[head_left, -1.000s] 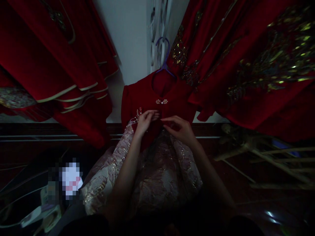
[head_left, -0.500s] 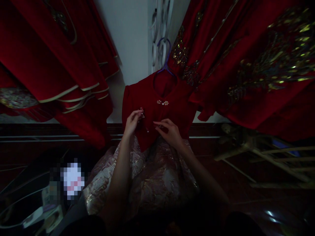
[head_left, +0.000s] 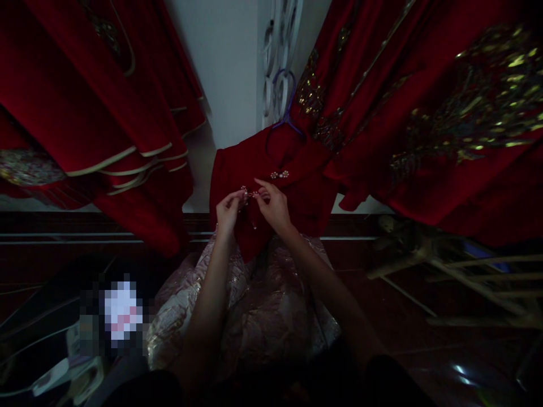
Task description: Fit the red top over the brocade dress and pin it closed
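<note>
A small red velvet jacket hangs on a purple hanger in front of me. A pearl clasp shows near its collar. My left hand and my right hand meet at a second small beaded clasp lower on the jacket's front. Both hands pinch it with their fingertips. Below the jacket spreads a pink and gold brocade skirt, and my forearms lie over it.
Red garments with cream trim hang at the left. Red robes with gold embroidery hang at the right. A white wall is behind. A pale wooden stand lies on the dark floor at right. Cables and small objects sit at lower left.
Both hands have risen from the jacket's lower edge. My right hand has moved left to join my left hand at the beaded clasp. The jacket's front has bunched slightly.
</note>
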A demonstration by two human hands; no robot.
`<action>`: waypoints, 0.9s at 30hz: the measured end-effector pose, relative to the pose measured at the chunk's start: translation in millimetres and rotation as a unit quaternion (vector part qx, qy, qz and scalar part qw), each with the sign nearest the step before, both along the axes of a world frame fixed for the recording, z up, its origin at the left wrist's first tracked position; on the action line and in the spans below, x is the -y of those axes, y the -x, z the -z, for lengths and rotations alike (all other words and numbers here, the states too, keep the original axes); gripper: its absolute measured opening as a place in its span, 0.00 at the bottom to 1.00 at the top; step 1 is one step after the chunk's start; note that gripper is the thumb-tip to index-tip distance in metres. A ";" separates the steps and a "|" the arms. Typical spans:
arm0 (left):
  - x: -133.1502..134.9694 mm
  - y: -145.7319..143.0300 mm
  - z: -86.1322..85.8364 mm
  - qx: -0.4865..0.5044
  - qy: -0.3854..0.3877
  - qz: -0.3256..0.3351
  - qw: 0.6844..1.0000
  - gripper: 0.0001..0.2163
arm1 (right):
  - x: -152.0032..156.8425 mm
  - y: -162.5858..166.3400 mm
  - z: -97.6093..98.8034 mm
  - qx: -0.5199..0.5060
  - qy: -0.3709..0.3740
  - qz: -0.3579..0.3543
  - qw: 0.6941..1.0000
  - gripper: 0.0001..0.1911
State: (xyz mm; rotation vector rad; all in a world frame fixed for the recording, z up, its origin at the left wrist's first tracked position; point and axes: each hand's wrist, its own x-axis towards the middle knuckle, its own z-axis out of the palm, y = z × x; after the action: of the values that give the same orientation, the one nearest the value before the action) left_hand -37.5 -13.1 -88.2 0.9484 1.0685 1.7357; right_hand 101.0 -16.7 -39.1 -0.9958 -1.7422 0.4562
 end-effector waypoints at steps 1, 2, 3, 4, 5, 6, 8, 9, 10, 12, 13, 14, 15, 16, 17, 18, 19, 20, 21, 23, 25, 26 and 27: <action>0.1 -0.6 0.1 -0.001 -0.001 0.001 1.000 0.14 | -1.0 2.5 1.0 -0.004 -0.002 0.002 1.000 0.23; 0.2 -1.2 0.1 -0.002 -0.002 0.002 1.000 0.14 | -1.4 4.3 1.8 -0.007 -0.003 0.004 1.000 0.23; 0.4 -1.8 -0.1 -0.003 -0.004 0.001 1.000 0.14 | -1.3 5.6 2.2 -0.005 -0.002 0.006 1.000 0.23; 0.7 -2.3 -0.4 -0.004 -0.008 0.000 1.000 0.14 | -1.0 6.6 2.2 -0.001 -0.002 0.009 1.000 0.22; 1.0 -2.9 -0.9 -0.007 -0.012 0.000 1.000 0.14 | -0.6 7.5 1.7 0.007 -0.002 0.012 1.000 0.22; 1.3 -3.6 -1.4 -0.011 -0.016 0.001 1.000 0.14 | -0.1 8.3 1.0 0.017 -0.003 0.014 1.000 0.22; 2.0 -4.8 -2.3 -0.019 -0.021 0.004 1.000 0.15 | 1.2 10.2 -1.2 0.036 -0.008 0.017 0.999 0.22; 2.2 -5.3 -2.4 -0.021 -0.021 0.004 1.000 0.16 | 1.8 11.1 -2.4 0.044 -0.011 0.018 0.999 0.22; 2.4 -5.8 -2.3 -0.022 -0.022 0.003 1.000 0.16 | 2.4 12.1 -3.5 0.050 -0.013 0.019 0.998 0.22; 2.3 -6.5 -1.3 -0.019 -0.024 -0.004 1.000 0.16 | 3.4 13.6 -5.0 0.059 -0.016 0.020 0.998 0.21; 2.2 -6.7 -0.6 -0.019 -0.027 -0.008 0.999 0.16 | 3.7 14.1 -5.3 0.062 -0.016 0.022 0.998 0.21; 2.0 -6.7 0.2 -0.022 -0.029 -0.012 0.999 0.15 | 4.0 14.4 -5.3 0.065 -0.015 0.023 0.998 0.21; 1.8 -6.7 0.9 -0.027 -0.032 -0.016 0.999 0.15 | 4.3 14.6 -5.1 0.066 -0.016 0.024 0.997 0.21; 1.7 -6.6 1.4 -0.036 -0.034 -0.019 0.999 0.15 | 4.5 14.7 -4.7 0.067 -0.017 0.025 0.997 0.21; 1.8 -6.5 1.7 -0.046 -0.038 -0.021 0.998 0.14 | 4.7 14.7 -4.3 0.066 -0.018 0.026 0.997 0.20; 2.1 -6.5 1.7 -0.057 -0.043 -0.024 0.997 0.14 | 4.8 14.8 -3.7 0.066 -0.020 0.026 0.997 0.20; 2.6 -6.4 1.5 -0.068 -0.047 -0.029 0.996 0.13 | 4.7 14.9 -3.3 0.066 -0.022 0.026 0.997 0.20; 3.3 -6.4 1.2 -0.078 -0.052 -0.034 0.995 0.13 | 4.4 15.1 -3.0 0.067 -0.023 0.027 0.997 0.19; 4.0 -6.4 0.7 -0.087 -0.055 -0.039 0.994 0.12 | 3.6 15.3 -2.8 0.068 -0.024 0.028 0.997 0.19; 5.2 -6.3 -0.2 -0.098 -0.059 -0.046 0.992 0.12 | 0.8 14.8 -3.0 0.068 -0.023 0.025 0.997 0.18; 5.2 -5.6 -0.3 -0.098 -0.062 -0.041 0.992 0.12 | -2.3 10.8 -3.0 0.059 -0.010 0.003 0.998 0.18; 4.6 -4.9 0.1 -0.093 -0.062 -0.036 0.993 0.13 | -3.0 6.5 -2.5 0.050 0.005 -0.018 0.999 0.18; 3.8 -3.9 0.6 -0.087 -0.062 -0.027 0.994 0.13 | -2.4 0.0 -1.5 0.037 0.026 -0.043 0.998 0.18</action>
State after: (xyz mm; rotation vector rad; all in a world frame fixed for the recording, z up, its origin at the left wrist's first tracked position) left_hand -33.6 -16.9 -88.8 1.1762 1.1170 1.8059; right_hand 101.0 -14.3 -37.6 -0.9875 -1.8529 0.5288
